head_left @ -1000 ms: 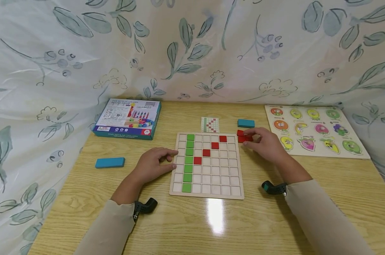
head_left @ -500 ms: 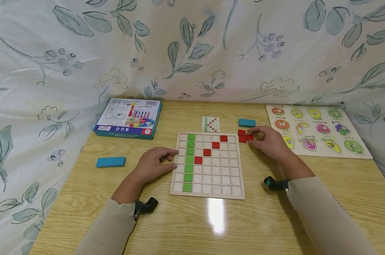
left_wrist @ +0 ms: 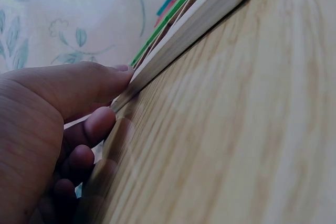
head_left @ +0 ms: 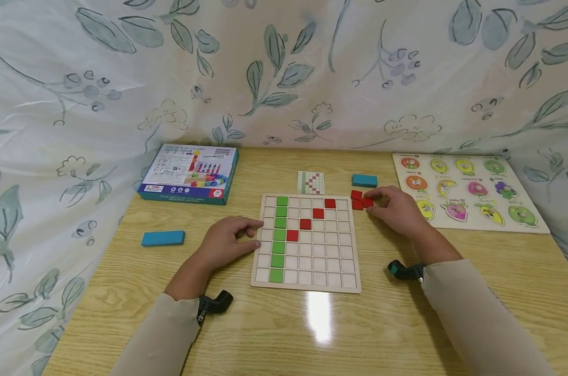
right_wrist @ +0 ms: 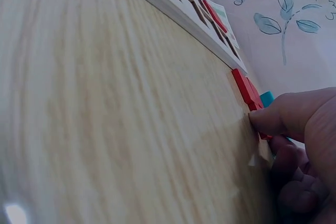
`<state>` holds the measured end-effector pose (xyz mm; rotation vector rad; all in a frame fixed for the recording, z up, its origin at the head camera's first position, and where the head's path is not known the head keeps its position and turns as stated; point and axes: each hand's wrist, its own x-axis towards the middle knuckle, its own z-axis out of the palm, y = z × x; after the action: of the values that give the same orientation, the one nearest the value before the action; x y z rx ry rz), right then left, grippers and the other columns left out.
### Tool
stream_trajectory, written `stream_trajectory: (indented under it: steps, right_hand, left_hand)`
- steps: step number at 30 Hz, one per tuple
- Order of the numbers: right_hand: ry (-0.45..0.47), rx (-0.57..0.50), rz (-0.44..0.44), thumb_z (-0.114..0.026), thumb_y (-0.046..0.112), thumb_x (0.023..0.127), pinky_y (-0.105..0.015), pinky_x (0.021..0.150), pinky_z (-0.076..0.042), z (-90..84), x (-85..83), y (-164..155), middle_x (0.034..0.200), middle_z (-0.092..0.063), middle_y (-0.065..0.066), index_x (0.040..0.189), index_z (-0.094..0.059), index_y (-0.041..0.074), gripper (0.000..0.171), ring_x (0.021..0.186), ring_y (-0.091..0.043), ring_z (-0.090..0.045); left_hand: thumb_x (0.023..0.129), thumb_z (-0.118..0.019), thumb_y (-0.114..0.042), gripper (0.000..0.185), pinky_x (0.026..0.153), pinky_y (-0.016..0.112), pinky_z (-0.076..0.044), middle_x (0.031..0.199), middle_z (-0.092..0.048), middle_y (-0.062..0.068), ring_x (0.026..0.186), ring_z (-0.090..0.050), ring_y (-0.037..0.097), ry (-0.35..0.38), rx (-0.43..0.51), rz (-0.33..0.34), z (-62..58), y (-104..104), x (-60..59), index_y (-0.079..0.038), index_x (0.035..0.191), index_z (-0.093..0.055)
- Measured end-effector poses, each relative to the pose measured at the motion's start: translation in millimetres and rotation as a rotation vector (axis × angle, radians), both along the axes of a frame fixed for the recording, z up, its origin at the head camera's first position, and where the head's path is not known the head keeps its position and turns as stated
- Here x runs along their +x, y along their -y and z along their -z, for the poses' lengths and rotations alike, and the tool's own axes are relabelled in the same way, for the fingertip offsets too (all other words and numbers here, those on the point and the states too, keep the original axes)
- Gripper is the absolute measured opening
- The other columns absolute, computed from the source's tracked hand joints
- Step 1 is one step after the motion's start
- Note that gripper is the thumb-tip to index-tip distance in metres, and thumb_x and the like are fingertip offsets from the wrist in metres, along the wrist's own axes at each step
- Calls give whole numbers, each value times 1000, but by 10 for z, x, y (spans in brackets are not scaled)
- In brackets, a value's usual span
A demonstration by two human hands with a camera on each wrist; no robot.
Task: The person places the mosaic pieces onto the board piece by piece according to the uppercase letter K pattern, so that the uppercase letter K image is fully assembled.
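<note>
A wooden grid board [head_left: 319, 263] lies flat on the table. Green square tiles [head_left: 278, 247] fill its second column from the left, and several red tiles [head_left: 305, 224] climb diagonally to the upper right. At the board's left edge, my left hand [head_left: 224, 241] rests its thumb and index finger against the rim, not wrapped round it. Loose red tiles [head_left: 356, 195] lie off the board's upper right corner. My right hand [head_left: 396, 211] pinches one red tile [head_left: 367, 202] there between thumb and index finger, the tile still beside the others. The right wrist view partly hides it behind the thumb [right_wrist: 268, 120].
A small printed pattern card [head_left: 310, 183] lies beyond the board. One blue block [head_left: 364, 180] is behind the loose tiles, another blue block [head_left: 163, 238] at left. A boxed toy set [head_left: 188, 174] stands back left; a fruit puzzle board [head_left: 472, 190] lies back right.
My right hand has shifted slightly right, drawing a red tile a little away, so the loose tiles show more plainly. My left hand stays at the board's edge.
</note>
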<state>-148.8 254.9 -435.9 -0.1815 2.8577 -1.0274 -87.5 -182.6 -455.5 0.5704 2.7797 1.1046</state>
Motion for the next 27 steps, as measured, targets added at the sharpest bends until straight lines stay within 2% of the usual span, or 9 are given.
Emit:
stream_trajectory:
  steps: [18,27]
  right_hand:
    - [-65,16,45,-74,18,100,-45,87,-47,63,49,5,127,-63,-17,126,-73,6,29,101,-32,-57]
    - [-83,-12,41,-76,18,100,-38,76,-48,18,86,23,124,-63,-16,126,-73,5,29,92,-29,-56]
  left_hand:
    - [95,-84,-26,40,81,39,-42,96,-63,-12,88,-53,16,-3,5,1,-1,-7,10,-20,134,-76]
    - [95,-84,-26,40,81,39,-43,96,-64,-11,87,-53,17,-3,11,-2,-6,-7,14,-19,133,-77]
